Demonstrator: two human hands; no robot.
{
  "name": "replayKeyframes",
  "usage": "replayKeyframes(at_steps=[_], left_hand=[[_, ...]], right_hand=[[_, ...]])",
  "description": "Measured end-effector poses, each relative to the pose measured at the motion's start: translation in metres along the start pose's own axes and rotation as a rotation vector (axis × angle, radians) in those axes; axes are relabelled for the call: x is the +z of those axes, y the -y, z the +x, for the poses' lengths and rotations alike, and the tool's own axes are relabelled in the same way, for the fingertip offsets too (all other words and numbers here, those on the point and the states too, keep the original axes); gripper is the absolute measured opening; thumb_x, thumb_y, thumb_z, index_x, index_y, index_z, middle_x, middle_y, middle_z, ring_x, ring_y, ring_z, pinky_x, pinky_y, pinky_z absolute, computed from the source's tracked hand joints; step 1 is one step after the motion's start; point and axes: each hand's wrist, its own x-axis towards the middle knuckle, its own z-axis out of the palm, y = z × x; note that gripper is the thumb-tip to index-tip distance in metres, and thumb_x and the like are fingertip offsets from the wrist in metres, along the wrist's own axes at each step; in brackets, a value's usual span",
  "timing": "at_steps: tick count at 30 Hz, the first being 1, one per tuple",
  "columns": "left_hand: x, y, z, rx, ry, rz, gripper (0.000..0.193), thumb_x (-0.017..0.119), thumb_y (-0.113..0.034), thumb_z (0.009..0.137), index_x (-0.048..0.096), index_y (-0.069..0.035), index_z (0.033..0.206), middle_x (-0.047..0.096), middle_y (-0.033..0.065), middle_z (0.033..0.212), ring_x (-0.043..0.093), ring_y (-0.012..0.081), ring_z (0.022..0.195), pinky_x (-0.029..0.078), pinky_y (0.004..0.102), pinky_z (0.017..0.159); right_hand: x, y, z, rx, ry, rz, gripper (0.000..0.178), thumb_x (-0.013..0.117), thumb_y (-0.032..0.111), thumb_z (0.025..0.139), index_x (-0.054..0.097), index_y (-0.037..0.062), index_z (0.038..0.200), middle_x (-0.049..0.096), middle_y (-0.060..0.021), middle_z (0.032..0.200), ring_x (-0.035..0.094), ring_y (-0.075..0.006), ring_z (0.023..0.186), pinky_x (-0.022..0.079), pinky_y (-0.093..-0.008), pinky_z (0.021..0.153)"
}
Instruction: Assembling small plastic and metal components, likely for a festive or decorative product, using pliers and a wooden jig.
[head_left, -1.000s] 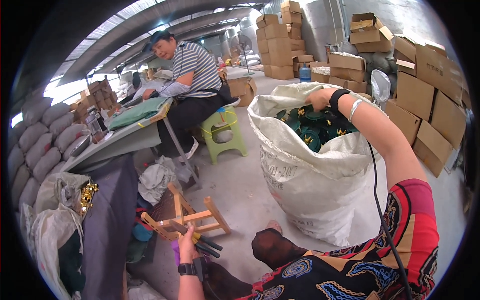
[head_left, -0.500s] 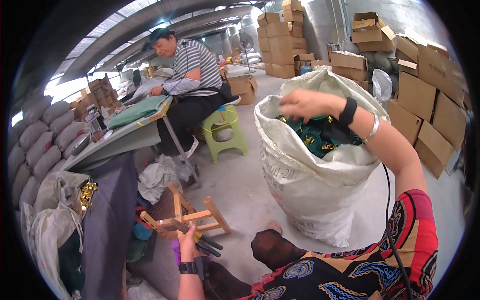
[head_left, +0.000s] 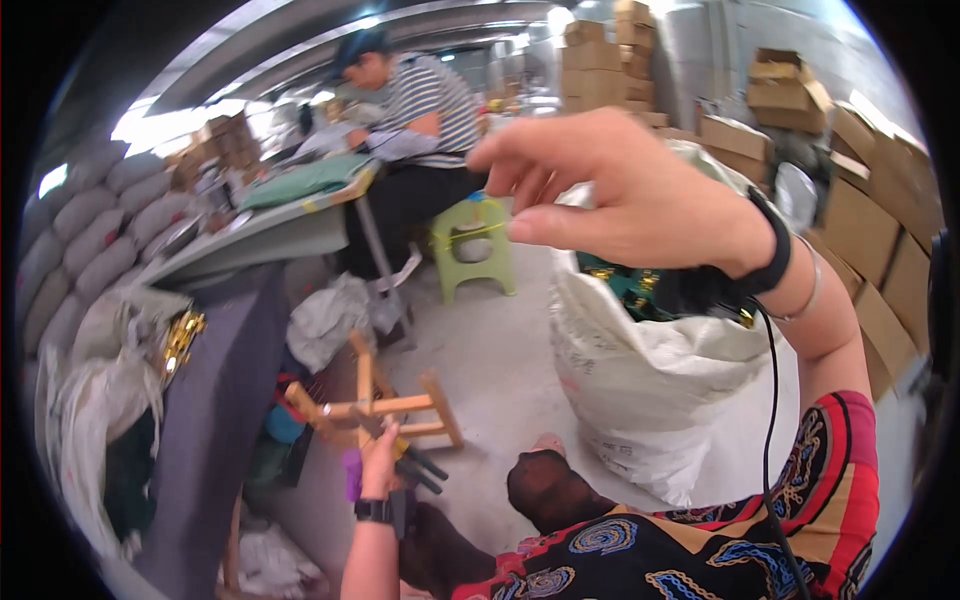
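Note:
My right hand (head_left: 610, 190) is raised in front of the big white woven sack (head_left: 640, 400), thumb and fingers apart, with nothing seen between them. Dark green pieces with gold parts (head_left: 625, 285) fill the mouth of that sack, partly hidden behind my right wrist. Low on the left, my left hand (head_left: 378, 465) is closed round pliers (head_left: 425, 472) with dark grips. Something purple (head_left: 352, 475) sticks out beside that hand; its kind is unclear. Just beyond is a tipped wooden folding stool (head_left: 405, 405).
Shiny gold pieces (head_left: 182, 342) lie beside a dark cloth-covered surface (head_left: 215, 420) at left. A co-worker (head_left: 430, 110) sits at a table (head_left: 270, 235) near a green plastic stool (head_left: 480, 250). Cardboard boxes (head_left: 870, 220) are stacked at right, and grey sacks (head_left: 90, 240) at far left.
My right hand has left the sack's mouth, rising closer to the camera and slightly left. The view has shifted, moving the sack rightward in the picture. My left hand still grips the pliers.

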Motion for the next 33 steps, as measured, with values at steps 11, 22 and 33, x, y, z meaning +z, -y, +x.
replayKeyframes(at_steps=[11, 22, 33], left_hand=[[0.013, -0.033, -0.046, 0.025, -0.096, 0.050, 0.034, 0.069, -0.021, 0.083, 0.058, -0.004, 0.110, 0.058, 0.0014, 0.097, 0.052, 0.0120, 0.089, 0.043, 0.0292, 0.077], [-0.017, -0.032, -0.062, 0.059, -0.220, 0.051, 0.034, 0.068, -0.024, 0.082, 0.060, 0.001, 0.104, 0.059, 0.0049, 0.086, 0.054, 0.0143, 0.076, 0.044, 0.0298, 0.067], [-0.028, -0.056, -0.082, 0.089, -0.164, -0.009, 0.031, 0.067, -0.028, 0.084, 0.061, -0.005, 0.103, 0.055, -0.0015, 0.075, 0.050, 0.0077, 0.062, 0.041, 0.0238, 0.054]], right_hand=[[0.092, 0.094, 0.085, -0.624, -0.280, 0.791, 0.046, 0.065, 0.020, 0.081, 0.054, -0.0024, 0.119, 0.058, -0.0077, 0.107, 0.057, -0.0154, 0.090, 0.048, -0.0304, 0.076], [0.117, 0.137, 0.096, -0.573, -0.356, 1.284, 0.048, 0.064, 0.026, 0.081, 0.054, -0.0023, 0.119, 0.058, -0.0088, 0.108, 0.057, -0.0154, 0.089, 0.048, -0.0306, 0.075], [0.077, 0.141, 0.138, -0.601, -0.527, 1.445, 0.051, 0.063, 0.031, 0.082, 0.053, -0.0023, 0.119, 0.058, -0.0099, 0.108, 0.057, -0.0154, 0.088, 0.048, -0.0308, 0.075]])
